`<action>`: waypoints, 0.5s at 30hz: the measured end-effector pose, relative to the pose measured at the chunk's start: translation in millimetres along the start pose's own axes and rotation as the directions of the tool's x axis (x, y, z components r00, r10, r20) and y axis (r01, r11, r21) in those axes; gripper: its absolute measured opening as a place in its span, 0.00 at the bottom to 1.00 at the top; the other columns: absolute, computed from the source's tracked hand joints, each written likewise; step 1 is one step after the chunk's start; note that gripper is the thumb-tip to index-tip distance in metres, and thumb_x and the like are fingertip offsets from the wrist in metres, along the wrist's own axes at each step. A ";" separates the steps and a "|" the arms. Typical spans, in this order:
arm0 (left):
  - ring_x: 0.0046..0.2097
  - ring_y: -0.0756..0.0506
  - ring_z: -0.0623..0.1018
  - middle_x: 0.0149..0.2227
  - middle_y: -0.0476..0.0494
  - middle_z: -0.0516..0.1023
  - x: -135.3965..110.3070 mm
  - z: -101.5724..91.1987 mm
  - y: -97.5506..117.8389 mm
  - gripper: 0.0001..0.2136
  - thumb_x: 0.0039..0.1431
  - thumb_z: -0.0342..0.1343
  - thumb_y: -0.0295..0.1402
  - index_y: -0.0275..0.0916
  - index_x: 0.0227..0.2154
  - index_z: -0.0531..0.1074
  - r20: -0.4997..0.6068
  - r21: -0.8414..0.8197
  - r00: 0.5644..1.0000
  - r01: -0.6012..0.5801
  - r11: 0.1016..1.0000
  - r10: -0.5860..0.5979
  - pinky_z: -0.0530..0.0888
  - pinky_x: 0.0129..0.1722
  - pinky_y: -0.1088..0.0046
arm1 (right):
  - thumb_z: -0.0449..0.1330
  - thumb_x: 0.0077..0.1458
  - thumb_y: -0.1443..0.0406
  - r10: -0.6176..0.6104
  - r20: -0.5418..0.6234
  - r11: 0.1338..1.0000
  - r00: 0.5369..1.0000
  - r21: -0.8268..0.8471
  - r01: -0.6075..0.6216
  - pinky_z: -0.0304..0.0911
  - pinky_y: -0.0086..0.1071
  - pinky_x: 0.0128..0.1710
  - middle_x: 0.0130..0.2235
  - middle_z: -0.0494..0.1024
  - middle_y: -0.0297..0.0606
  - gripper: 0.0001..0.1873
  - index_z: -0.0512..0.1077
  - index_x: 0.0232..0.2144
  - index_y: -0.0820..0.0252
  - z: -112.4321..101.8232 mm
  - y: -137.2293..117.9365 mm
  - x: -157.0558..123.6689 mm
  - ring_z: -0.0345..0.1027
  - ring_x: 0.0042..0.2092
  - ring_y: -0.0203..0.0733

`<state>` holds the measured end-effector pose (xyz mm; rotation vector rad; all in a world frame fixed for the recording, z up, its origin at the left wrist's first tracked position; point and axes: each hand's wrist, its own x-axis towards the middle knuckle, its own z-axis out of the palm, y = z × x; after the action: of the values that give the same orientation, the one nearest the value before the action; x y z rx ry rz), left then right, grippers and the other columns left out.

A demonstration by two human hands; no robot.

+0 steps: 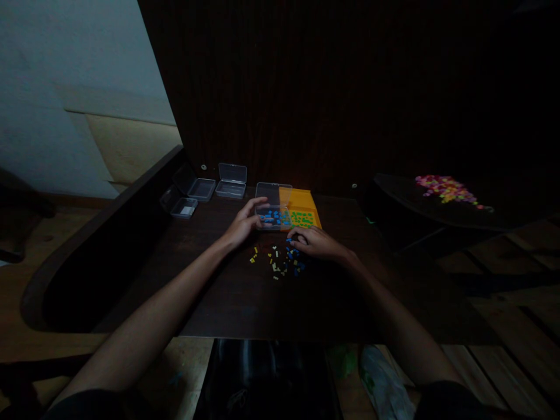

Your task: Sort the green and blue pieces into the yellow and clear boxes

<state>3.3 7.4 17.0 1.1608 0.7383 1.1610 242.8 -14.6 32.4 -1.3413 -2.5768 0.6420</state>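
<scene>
My left hand [242, 224] rests on the dark table [227, 291], its thumb and fingers touching the near left side of a clear plastic box [273, 217] that holds small blue pieces. Beside that box lies an orange tray [301, 201] with green pieces [301, 219]. My right hand [315, 242] lies palm down over a loose scatter of small yellow and blue pieces [277, 261], its fingertips curled onto the blue ones at the scatter's right. What those fingers hold, if anything, is hidden.
Three clear lidded boxes sit at the back left: one [231, 181], one [200, 188] and a smaller one [184, 207]. A heap of mixed coloured pieces [446, 189] lies on a dark round surface at right. A curved dark rail [109, 233] borders the table's left.
</scene>
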 end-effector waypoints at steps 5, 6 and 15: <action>0.49 0.42 0.74 0.53 0.44 0.70 -0.3 0.5 0.1 0.30 0.37 0.51 0.22 0.42 0.49 0.68 0.001 -0.013 1.000 0.003 1.000 -0.003 0.74 0.51 0.56 | 0.58 0.59 0.61 0.019 -0.010 1.000 1.000 -0.010 -0.020 0.49 0.27 0.29 0.25 0.67 0.28 0.12 0.71 0.44 0.58 -3.7 5.0 -3.9 0.58 0.27 0.33; 0.49 0.42 0.74 0.53 0.44 0.70 -0.4 0.6 0.3 0.30 0.37 0.51 0.23 0.42 0.49 0.68 0.000 -0.009 1.000 0.004 1.000 -0.004 0.73 0.51 0.57 | 0.58 0.59 0.61 0.021 -0.015 1.000 1.000 -0.009 -0.021 0.50 0.27 0.29 0.25 0.68 0.29 0.11 0.72 0.43 0.58 -3.7 5.7 -4.4 0.58 0.27 0.33; 0.49 0.42 0.74 0.53 0.44 0.71 -0.9 -0.5 -0.1 0.29 0.38 0.52 0.22 0.42 0.49 0.69 0.001 -0.012 1.000 -0.003 1.000 0.003 0.74 0.51 0.55 | 0.56 0.60 0.62 0.023 -0.078 0.997 0.997 -0.072 -0.029 0.49 0.28 0.30 0.25 0.70 0.30 0.08 0.73 0.37 0.59 1.7 -2.5 -2.6 0.59 0.27 0.34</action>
<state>2.7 6.6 16.7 1.1527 0.7282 1.1657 241.8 -18.5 32.2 -1.3952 -2.5488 0.4945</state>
